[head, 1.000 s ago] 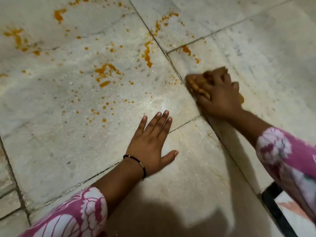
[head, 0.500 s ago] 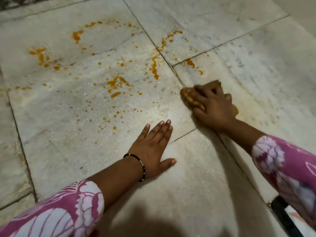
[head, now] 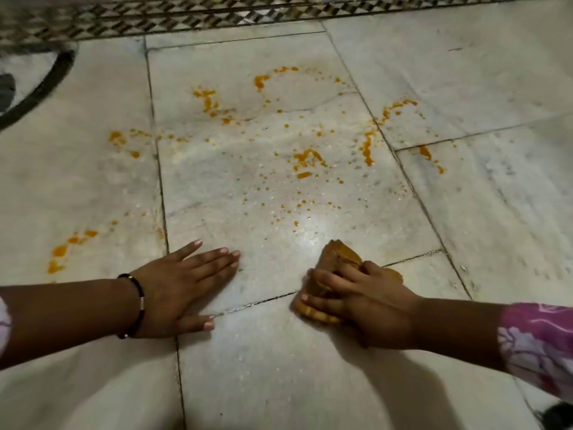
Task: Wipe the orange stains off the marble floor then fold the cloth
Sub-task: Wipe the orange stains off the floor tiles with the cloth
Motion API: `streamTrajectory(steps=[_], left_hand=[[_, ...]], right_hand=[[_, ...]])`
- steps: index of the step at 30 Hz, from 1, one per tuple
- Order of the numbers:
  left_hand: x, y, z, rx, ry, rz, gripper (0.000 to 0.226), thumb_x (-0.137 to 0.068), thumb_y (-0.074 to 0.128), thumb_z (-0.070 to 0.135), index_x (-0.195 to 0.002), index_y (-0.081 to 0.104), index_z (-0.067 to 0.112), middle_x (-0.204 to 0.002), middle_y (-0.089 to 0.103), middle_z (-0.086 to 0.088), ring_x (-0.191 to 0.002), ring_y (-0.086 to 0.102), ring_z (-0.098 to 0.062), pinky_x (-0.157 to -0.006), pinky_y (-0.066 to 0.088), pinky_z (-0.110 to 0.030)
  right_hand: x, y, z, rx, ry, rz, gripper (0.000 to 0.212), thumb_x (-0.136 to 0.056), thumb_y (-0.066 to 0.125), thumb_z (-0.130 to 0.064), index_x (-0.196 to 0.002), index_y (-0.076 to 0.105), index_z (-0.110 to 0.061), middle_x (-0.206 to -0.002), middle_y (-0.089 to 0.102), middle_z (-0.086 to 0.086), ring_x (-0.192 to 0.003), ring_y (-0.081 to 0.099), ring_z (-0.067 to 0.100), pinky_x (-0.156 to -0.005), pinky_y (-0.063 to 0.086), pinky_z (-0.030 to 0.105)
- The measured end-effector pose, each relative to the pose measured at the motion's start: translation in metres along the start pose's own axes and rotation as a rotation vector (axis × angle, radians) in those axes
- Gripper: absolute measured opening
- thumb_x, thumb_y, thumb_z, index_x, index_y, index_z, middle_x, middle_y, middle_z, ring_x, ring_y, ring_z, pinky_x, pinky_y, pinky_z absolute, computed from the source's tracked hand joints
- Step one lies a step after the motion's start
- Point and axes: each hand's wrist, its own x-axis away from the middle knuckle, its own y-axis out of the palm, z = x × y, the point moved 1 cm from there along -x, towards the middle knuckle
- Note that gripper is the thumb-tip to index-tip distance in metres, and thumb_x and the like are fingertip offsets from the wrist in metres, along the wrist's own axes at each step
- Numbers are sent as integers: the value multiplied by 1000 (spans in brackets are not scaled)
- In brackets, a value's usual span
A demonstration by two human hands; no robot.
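Observation:
Orange stains (head: 305, 159) spatter the white marble floor (head: 235, 187) across its middle, with more streaks at the left (head: 66, 246) and the right (head: 429, 153). My right hand (head: 369, 302) presses a bunched, orange-soaked cloth (head: 339, 260) onto the floor at the near edge of the big centre slab, just below the small droplets. The fingers curl over the cloth and hide most of it. My left hand (head: 183, 290) lies flat on the floor to the left, fingers spread, holding nothing; a black bracelet (head: 138, 305) circles its wrist.
A patterned mosaic border (head: 217, 13) runs along the far edge of the floor. A dark curved inlay line (head: 40, 88) arcs at the far left. Dark grout joints (head: 158, 169) split the slabs. A dark object (head: 558, 414) sits at the bottom right corner.
My right hand has dragged the cloth toward me and to the left, off the right-hand joint onto the centre slab's near edge. The view has tilted up, showing the border. My left hand stays planted.

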Motion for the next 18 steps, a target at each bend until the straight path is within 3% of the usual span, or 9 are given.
streamTrajectory(steps=[3, 7, 9, 13, 16, 18], left_hand=[[-9, 18, 12, 78, -47, 41, 78, -93, 19, 63, -145, 30, 7, -150, 33, -11, -137, 33, -23, -111, 12, -42], [-14, 31, -9, 181, -238, 135, 75, -95, 12, 61, -149, 22, 9, -155, 21, -9, -143, 13, -18, -114, 0, -50], [-8, 40, -21, 240, -329, 154, 76, -94, 11, 63, -150, 16, 11, -157, 16, -7, -144, 8, -18, -114, -6, -51], [4, 54, -23, 286, -377, 152, 80, -92, 15, 66, -151, 13, 12, -158, 12, -7, -145, 7, -18, -115, -6, -53], [3, 56, -23, 262, -361, 149, 83, -90, 19, 67, -151, 14, 10, -158, 11, -8, -146, 7, -19, -114, 0, -55], [3, 55, -22, 261, -363, 147, 85, -90, 21, 68, -151, 14, 10, -158, 11, -8, -146, 7, -19, -115, 1, -55]], right_hand=[[-35, -4, -12, -18, 93, -19, 68, -71, 42, -51, -138, 44, -38, -138, 49, 4, -111, 53, 30, -80, 44, 46], [-43, 17, -48, -158, 357, -10, 73, -79, 42, -50, -148, 25, -38, -157, 24, 4, -138, 31, 37, -107, 17, 60], [-44, 23, -76, -235, 475, 74, 67, -85, 38, -52, -149, 24, -38, -158, 23, 2, -143, 21, 34, -109, 14, 62], [-87, 11, -103, -325, 597, 133, 59, -88, 36, -54, -146, 31, -41, -156, 28, -2, -142, 21, 30, -108, 16, 63], [-138, 6, -65, -308, 588, 151, 61, -85, 37, -52, -145, 27, -47, -157, 23, -6, -142, 17, 27, -110, 7, 57], [-150, 2, -25, -340, 706, 155, 59, -84, 38, -52, -142, 31, -50, -157, 23, -7, -140, 16, 25, -109, 8, 50]])
